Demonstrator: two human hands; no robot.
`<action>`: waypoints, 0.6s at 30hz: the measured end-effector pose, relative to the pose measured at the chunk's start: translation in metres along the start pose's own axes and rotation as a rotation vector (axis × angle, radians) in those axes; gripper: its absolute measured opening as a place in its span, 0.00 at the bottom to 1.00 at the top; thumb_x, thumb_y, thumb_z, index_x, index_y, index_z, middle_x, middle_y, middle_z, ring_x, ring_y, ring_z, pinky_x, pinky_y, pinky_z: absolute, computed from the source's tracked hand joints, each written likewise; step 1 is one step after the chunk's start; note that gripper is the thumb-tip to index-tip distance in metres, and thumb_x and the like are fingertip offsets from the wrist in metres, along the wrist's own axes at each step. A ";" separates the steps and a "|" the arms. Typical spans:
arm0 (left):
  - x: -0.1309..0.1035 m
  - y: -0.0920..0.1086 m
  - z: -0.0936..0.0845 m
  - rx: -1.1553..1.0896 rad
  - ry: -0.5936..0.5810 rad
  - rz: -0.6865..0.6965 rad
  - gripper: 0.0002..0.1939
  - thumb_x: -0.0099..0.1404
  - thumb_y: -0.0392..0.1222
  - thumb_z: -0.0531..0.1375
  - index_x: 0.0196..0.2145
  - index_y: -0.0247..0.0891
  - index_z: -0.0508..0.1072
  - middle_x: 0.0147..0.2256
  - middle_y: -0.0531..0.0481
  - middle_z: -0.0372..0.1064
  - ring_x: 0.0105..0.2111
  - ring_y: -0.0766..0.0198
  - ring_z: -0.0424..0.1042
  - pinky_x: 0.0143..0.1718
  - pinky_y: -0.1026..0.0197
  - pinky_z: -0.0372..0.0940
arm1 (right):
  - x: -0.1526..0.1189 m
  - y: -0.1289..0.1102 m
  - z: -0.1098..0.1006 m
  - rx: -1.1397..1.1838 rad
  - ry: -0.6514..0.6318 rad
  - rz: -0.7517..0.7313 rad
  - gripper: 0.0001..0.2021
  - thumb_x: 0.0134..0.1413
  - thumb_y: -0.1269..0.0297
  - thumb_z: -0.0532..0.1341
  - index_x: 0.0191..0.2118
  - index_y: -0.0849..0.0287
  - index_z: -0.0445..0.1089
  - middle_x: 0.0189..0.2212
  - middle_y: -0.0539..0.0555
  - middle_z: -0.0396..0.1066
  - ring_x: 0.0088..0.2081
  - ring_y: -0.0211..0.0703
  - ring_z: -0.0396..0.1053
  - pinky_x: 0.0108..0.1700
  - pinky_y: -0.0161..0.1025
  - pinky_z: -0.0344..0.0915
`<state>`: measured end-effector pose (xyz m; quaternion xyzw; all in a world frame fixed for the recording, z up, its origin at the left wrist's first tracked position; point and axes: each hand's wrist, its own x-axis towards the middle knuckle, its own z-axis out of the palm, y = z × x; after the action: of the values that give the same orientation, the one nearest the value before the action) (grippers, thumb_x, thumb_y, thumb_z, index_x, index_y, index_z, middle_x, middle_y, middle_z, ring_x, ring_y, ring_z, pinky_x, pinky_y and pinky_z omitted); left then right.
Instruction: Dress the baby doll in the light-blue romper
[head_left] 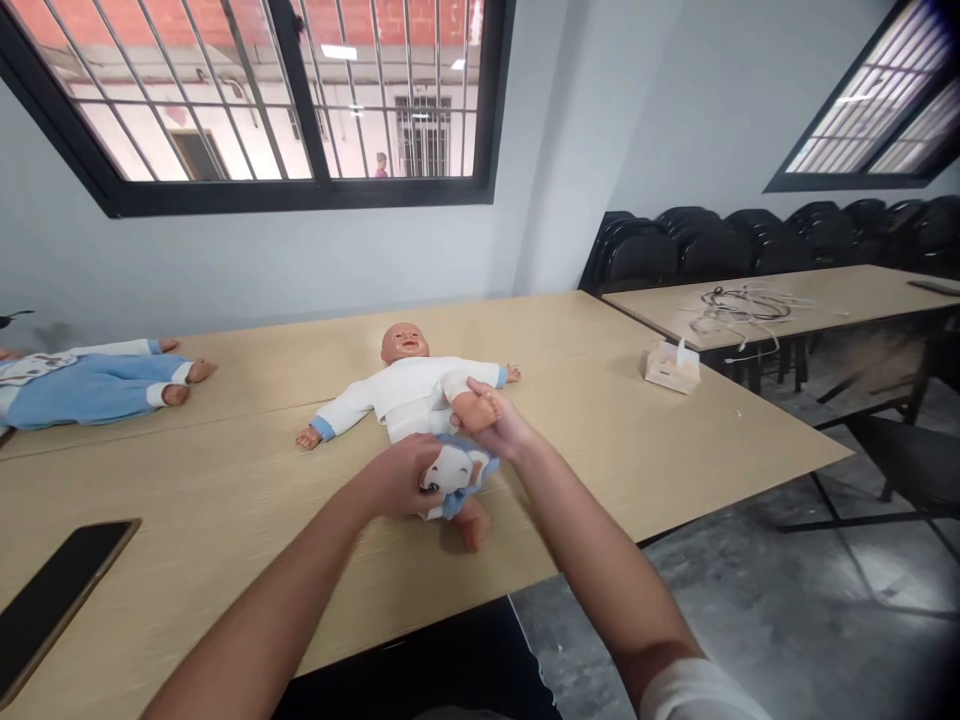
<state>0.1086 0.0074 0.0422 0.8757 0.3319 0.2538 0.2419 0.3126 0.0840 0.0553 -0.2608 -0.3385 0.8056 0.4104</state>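
A baby doll (pixel 409 385) lies on its back on the table, wearing a white long-sleeved top with blue cuffs. My left hand (pixel 405 478) is closed on a pair of blue and white baby trousers (pixel 454 468), bunched around one of the doll's legs. That leg's bare foot (pixel 471 525) sticks out toward me. The doll's other leg is raised, and my right hand (pixel 506 425) is wrapped around it near the foot (pixel 478 410). Some of my fingers are hidden behind the leg and the cloth.
A second dressed doll (pixel 97 385) lies at the left of the table (pixel 247 490). A phone (pixel 64 590) is at the near left, and a tissue box (pixel 673 367) stands to the right. Cables (pixel 742 305) lie on another table; black chairs (pixel 690 245) are stacked behind.
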 end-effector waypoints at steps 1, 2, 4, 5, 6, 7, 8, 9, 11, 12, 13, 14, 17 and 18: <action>-0.001 -0.003 0.001 0.024 0.023 0.019 0.15 0.54 0.36 0.67 0.41 0.43 0.75 0.40 0.49 0.76 0.40 0.54 0.74 0.44 0.53 0.69 | -0.001 0.004 0.000 -0.014 -0.007 -0.019 0.14 0.62 0.53 0.65 0.40 0.58 0.67 0.28 0.52 0.75 0.26 0.41 0.74 0.23 0.32 0.67; -0.002 -0.006 0.003 0.046 0.051 0.036 0.14 0.55 0.37 0.67 0.40 0.42 0.74 0.39 0.49 0.76 0.40 0.54 0.74 0.43 0.52 0.69 | -0.003 0.008 -0.002 -0.036 -0.013 -0.051 0.14 0.60 0.53 0.66 0.42 0.57 0.66 0.30 0.52 0.76 0.28 0.43 0.75 0.25 0.34 0.70; -0.005 -0.014 0.006 0.068 0.149 0.044 0.14 0.55 0.40 0.68 0.39 0.42 0.73 0.38 0.48 0.76 0.40 0.52 0.75 0.43 0.50 0.70 | -0.005 0.014 -0.005 -0.110 -0.017 -0.134 0.19 0.57 0.55 0.69 0.49 0.54 0.66 0.35 0.53 0.77 0.34 0.46 0.78 0.30 0.38 0.75; -0.006 -0.018 0.008 0.068 0.221 0.043 0.16 0.54 0.41 0.69 0.41 0.42 0.72 0.39 0.48 0.76 0.40 0.51 0.75 0.44 0.49 0.70 | -0.006 0.018 -0.007 -0.164 -0.008 -0.174 0.24 0.56 0.56 0.71 0.54 0.53 0.65 0.39 0.53 0.78 0.38 0.48 0.79 0.34 0.40 0.77; -0.007 -0.021 0.011 0.060 0.316 0.038 0.18 0.54 0.42 0.69 0.42 0.42 0.72 0.39 0.47 0.75 0.41 0.50 0.75 0.45 0.48 0.70 | -0.005 0.021 -0.008 -0.227 0.011 -0.208 0.30 0.54 0.57 0.72 0.59 0.52 0.63 0.44 0.54 0.77 0.42 0.49 0.78 0.39 0.42 0.78; -0.007 -0.024 0.012 0.054 0.423 0.026 0.21 0.54 0.43 0.69 0.45 0.42 0.71 0.40 0.47 0.75 0.42 0.50 0.75 0.46 0.47 0.70 | -0.004 0.024 -0.009 -0.288 0.035 -0.231 0.37 0.52 0.58 0.73 0.64 0.51 0.59 0.48 0.56 0.77 0.46 0.49 0.78 0.45 0.44 0.78; -0.007 -0.026 0.014 0.059 0.533 0.008 0.23 0.54 0.44 0.69 0.47 0.42 0.71 0.41 0.46 0.75 0.43 0.50 0.75 0.48 0.47 0.70 | -0.002 0.027 -0.010 -0.342 0.058 -0.245 0.43 0.49 0.59 0.75 0.68 0.51 0.55 0.53 0.57 0.75 0.50 0.49 0.76 0.50 0.45 0.77; -0.007 -0.027 0.014 0.077 0.643 -0.010 0.25 0.54 0.44 0.69 0.49 0.41 0.70 0.43 0.45 0.74 0.45 0.50 0.75 0.49 0.47 0.70 | 0.000 0.029 -0.011 -0.387 0.076 -0.252 0.49 0.46 0.60 0.76 0.71 0.51 0.52 0.57 0.58 0.73 0.53 0.50 0.75 0.54 0.46 0.75; -0.005 -0.026 0.014 0.151 0.861 -0.037 0.28 0.54 0.45 0.70 0.50 0.40 0.68 0.46 0.44 0.71 0.47 0.50 0.73 0.51 0.47 0.69 | 0.004 0.033 -0.012 -0.451 0.094 -0.261 0.56 0.43 0.61 0.78 0.74 0.51 0.46 0.64 0.60 0.67 0.59 0.51 0.71 0.61 0.49 0.71; -0.005 -0.025 0.013 0.202 0.962 -0.040 0.28 0.53 0.45 0.71 0.49 0.40 0.67 0.46 0.43 0.70 0.48 0.50 0.71 0.51 0.47 0.68 | 0.006 0.034 -0.013 -0.475 0.104 -0.270 0.58 0.42 0.60 0.78 0.74 0.51 0.45 0.66 0.61 0.64 0.61 0.52 0.69 0.63 0.50 0.69; -0.004 -0.023 0.011 0.259 1.039 -0.030 0.26 0.53 0.44 0.71 0.46 0.41 0.67 0.45 0.44 0.69 0.47 0.51 0.71 0.50 0.47 0.68 | 0.007 0.034 -0.013 -0.496 0.119 -0.284 0.58 0.42 0.59 0.78 0.74 0.52 0.46 0.67 0.61 0.62 0.63 0.53 0.67 0.65 0.51 0.67; -0.005 -0.021 0.010 0.314 1.083 -0.005 0.21 0.53 0.42 0.71 0.42 0.42 0.67 0.42 0.46 0.69 0.45 0.52 0.70 0.48 0.48 0.67 | 0.008 0.034 -0.014 -0.514 0.136 -0.301 0.57 0.43 0.57 0.77 0.74 0.52 0.46 0.68 0.62 0.61 0.64 0.54 0.66 0.66 0.51 0.65; -0.007 -0.016 0.007 0.440 0.982 0.120 0.10 0.60 0.33 0.64 0.31 0.43 0.66 0.32 0.51 0.70 0.38 0.57 0.71 0.44 0.51 0.64 | 0.007 0.033 -0.013 -0.540 0.135 -0.332 0.59 0.42 0.55 0.78 0.75 0.55 0.46 0.70 0.64 0.58 0.65 0.56 0.65 0.67 0.52 0.64; -0.008 -0.015 0.007 0.458 0.925 0.162 0.09 0.61 0.32 0.62 0.30 0.43 0.67 0.31 0.52 0.71 0.36 0.58 0.71 0.44 0.52 0.64 | 0.006 0.033 -0.012 -0.548 0.116 -0.338 0.60 0.41 0.55 0.78 0.75 0.56 0.45 0.70 0.65 0.58 0.65 0.57 0.65 0.67 0.52 0.64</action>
<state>0.1008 0.0102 0.0256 0.7255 0.3823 0.5528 -0.1482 0.3024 0.0788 0.0218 -0.3473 -0.5572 0.5889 0.4713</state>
